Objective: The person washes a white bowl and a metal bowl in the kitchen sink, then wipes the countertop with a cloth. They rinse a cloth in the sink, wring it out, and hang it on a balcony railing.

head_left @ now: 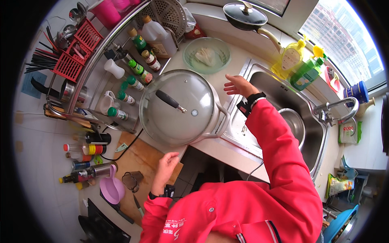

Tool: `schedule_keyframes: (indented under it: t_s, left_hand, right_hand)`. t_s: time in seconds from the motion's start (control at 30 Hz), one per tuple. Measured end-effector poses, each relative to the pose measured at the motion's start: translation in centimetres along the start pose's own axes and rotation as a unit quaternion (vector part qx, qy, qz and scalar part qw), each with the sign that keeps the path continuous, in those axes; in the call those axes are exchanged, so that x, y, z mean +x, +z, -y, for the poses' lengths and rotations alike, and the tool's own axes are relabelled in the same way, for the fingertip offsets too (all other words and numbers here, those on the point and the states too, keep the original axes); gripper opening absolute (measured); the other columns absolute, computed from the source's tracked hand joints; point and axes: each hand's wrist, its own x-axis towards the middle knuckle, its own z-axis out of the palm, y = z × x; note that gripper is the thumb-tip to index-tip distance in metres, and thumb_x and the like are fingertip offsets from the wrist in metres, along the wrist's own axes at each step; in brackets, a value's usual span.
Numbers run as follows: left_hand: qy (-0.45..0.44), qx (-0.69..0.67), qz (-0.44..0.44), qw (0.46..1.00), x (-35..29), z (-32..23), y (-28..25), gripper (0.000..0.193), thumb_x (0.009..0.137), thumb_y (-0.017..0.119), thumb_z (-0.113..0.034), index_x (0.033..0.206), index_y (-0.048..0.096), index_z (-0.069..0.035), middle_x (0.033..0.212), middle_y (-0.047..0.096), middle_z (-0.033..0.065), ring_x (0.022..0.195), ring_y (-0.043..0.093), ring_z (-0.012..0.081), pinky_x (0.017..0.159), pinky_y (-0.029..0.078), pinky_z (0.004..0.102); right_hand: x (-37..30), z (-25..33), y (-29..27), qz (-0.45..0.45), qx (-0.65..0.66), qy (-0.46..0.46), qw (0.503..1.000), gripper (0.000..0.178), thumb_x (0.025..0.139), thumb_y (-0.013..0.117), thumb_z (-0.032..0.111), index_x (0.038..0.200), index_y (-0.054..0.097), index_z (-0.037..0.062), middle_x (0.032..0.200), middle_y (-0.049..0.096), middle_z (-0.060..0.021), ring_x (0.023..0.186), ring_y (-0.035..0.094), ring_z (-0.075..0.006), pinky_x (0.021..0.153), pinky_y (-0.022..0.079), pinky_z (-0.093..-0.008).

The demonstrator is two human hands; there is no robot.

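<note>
A large pot with a domed glass lid and a black lid handle stands on the counter in the middle. My right hand is held over the near-left corner of the sink, to the right of the pot. Its fingers are stretched out and nothing is in them. My left hand hovers above the edge of a wooden cutting board, below the pot. Its fingers are loosely bent, with nothing visible in them. Neither hand touches the pot.
A green glass bowl holds something pale in liquid. Right of the pot, the sink contains a metal basin. Bottles and a metal rack crowd the left. A knife and a pink ladle lie by the board.
</note>
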Motion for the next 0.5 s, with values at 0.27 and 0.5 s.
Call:
schedule_keyframes:
  t_s: [0.27,0.5]
  left_hand:
    - [-0.018,-0.009,-0.009,1.000,-2.4,-0.1,0.3,0.026,0.092,0.057,-0.013,0.114,0.058,0.001,0.108,0.061,0.0045,0.100,0.056,0.0112,0.087,0.044,0.0248]
    - [0.056,0.014,-0.049,0.997,-1.6,-1.8,1.2,0.025,0.091,0.059,-0.013,0.112,0.059,0.001,0.102,0.064,0.0073,0.092,0.060,0.0120,0.082,0.048,0.0254]
  right_hand:
    - [8.4,1.9,2.5,-0.026,0.219,0.005,0.975,0.056,0.089,0.053,0.023,0.129,0.030,-0.0086,0.117,0.048,-0.0334,0.091,0.062,-0.0424,0.077,0.057,-0.0430]
    - [4.0,1.0,-0.4,-0.022,0.200,-0.025,0.979,0.032,0.084,0.047,0.008,0.111,0.042,-0.0090,0.108,0.054,-0.0235,0.089,0.063,-0.0370,0.077,0.057,-0.0410]
